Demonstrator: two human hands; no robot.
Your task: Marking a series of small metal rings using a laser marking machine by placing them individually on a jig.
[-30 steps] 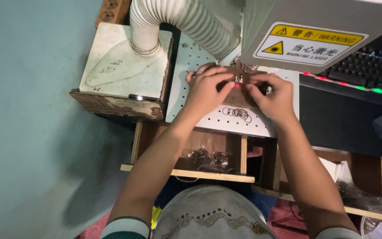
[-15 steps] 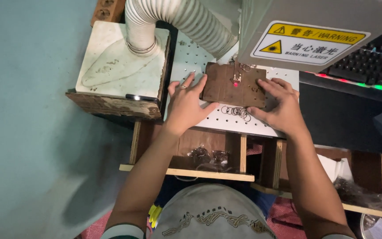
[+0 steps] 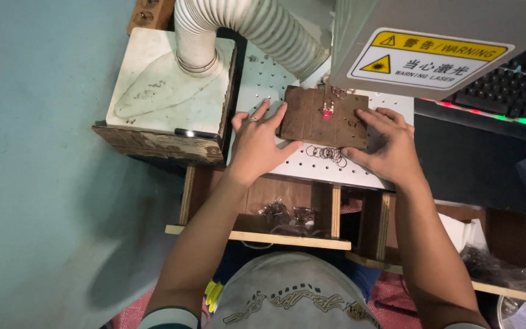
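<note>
A dark brown wooden board (image 3: 321, 119) lies flat on the white perforated work plate (image 3: 366, 167). A small metal piece (image 3: 328, 108) sits on the board with a red light dot on it. My left hand (image 3: 260, 143) rests flat, fingers spread, touching the board's left edge. My right hand (image 3: 391, 146) lies flat against the board's right edge and front corner. Several small metal rings (image 3: 327, 152) lie on the plate just in front of the board, between my hands.
A grey machine head with a yellow warning label (image 3: 430, 58) hangs over the board. A white ribbed hose (image 3: 257, 24) runs to a white box (image 3: 165, 91) at the left. A backlit keyboard (image 3: 506, 97) sits at the right. Wooden compartments (image 3: 287, 216) below hold metal parts.
My hands were together working on the small metal piece; they have since spread apart and now lie flat at the board's left and right edges. The board sits squarely under the machine head.
</note>
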